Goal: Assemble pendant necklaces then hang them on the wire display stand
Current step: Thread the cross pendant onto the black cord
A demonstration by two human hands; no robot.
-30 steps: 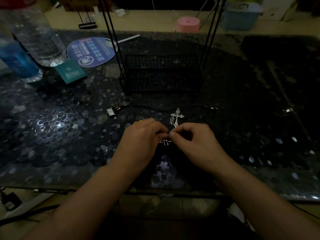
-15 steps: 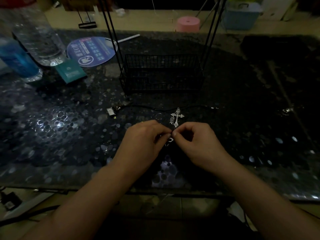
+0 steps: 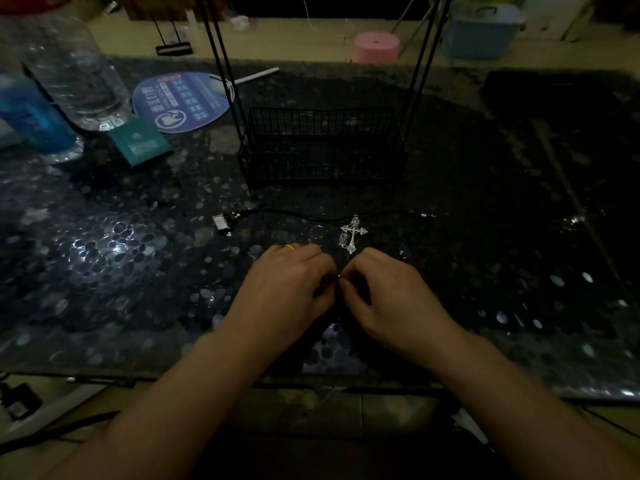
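**At the table edge: both hands pinch a small part**

Near the front edge of the table [image 3: 104,271], just in front of the cross [image 3: 352,234], the left hand [image 3: 287,289] and right hand [image 3: 388,292] meet fingertip to fingertip. Both hands have curled fingers, with thumb and forefinger pressed together on a tiny part between them. That part is too small and too dark to identify. A yellow ring [image 3: 291,247] sits on a left-hand finger.

Positions relative to the cross:

- Cross: silver, ornate, flat on the table, touching neither hand.
- Loop [image 3: 317,233]: a small thin ring, flat on the table just left of the cross.
- Cord [image 3: 311,215]: black, running left to right just behind the cross. Metal ends show at its left [image 3: 221,222] and right [image 3: 427,215] tips.
- Stand [image 3: 322,147]: black wire, with a basket at its base, directly behind the cross and beyond the cord. Its thin uprights rise out of the top of the view. No necklace can be seen on the visible portion.
- Fan [image 3: 183,100]: blue, round, flat on the table, behind and well left of the cross.
- Box [image 3: 140,142]: teal, just in front of the fan.
- Bottles: one clear [image 3: 74,81] and one blue [image 3: 33,114], far left of the cross.
- Tub [image 3: 376,47]: pink, round, on the floor beyond the stand.

Lighting is dim, and fine detail at the fingertips is not resolvable.
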